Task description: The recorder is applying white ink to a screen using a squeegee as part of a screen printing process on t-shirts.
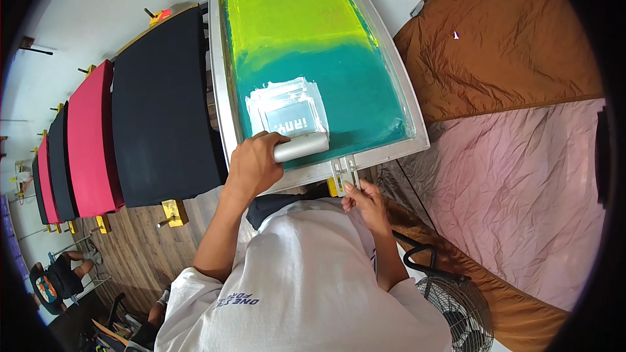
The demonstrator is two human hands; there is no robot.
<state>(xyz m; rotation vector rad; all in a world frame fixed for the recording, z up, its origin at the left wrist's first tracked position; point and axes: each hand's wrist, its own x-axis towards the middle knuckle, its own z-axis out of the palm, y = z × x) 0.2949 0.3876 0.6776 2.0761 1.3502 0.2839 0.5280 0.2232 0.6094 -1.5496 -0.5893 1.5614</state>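
A silk-screen frame [407, 85] with light metal sides lies in front of me. Its mesh [352, 91] is yellow-green at the far end and teal nearer me. White ink surrounds a pale stencil window [287, 105] left of the middle. My left hand [256, 164] is closed around one end of a silver squeegee [303, 147], which lies across the near end of the window; its blade edge is hidden. At the frame's near edge, my right hand [367, 202] pinches a metal bracket [345, 173] between thumb and fingers.
To the left, black cloth [163, 111] and pink cloth [94, 143] cover a row of boards with yellow supports [173, 213]. A wire-caged fan [456, 306] stands low right. Brown-and-pink sheeting [508, 189] hangs at right. Another person [62, 277] is at lower left.
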